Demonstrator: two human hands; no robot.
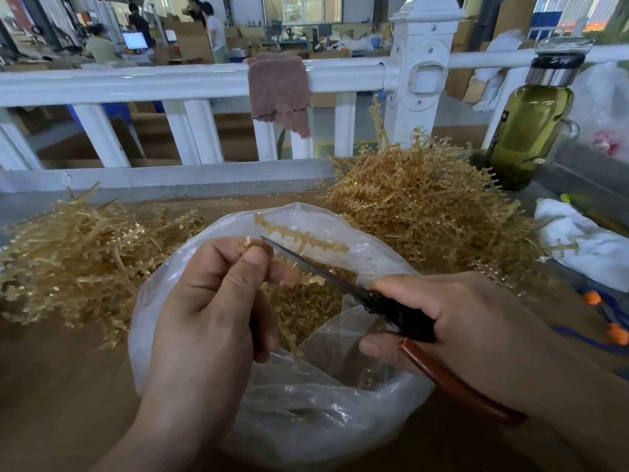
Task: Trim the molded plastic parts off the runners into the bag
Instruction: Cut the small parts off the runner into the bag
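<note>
Hands over the open bag [306, 420]: L hand [211, 301] pinches 1 runner [301, 238], R hand [476, 321] grips scissors [340, 281] w/ blade at its parts [245, 246]; risk: tip near L thumb, a slip could nick it or scatter parts.

- Amber runner [299, 237], lined with small parts, tilted over the bag mouth, just above the scissors [391, 306] blade.
- Clear plastic bag [306, 420], open, holding cut parts [306, 301].
- Runner piles [425, 206] flank it.

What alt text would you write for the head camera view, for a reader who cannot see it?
A person's left hand pinches a tan plastic runner over an open clear bag of trimmed parts, while the right hand holds scissors to it. Runner piles lie on both sides.
</note>
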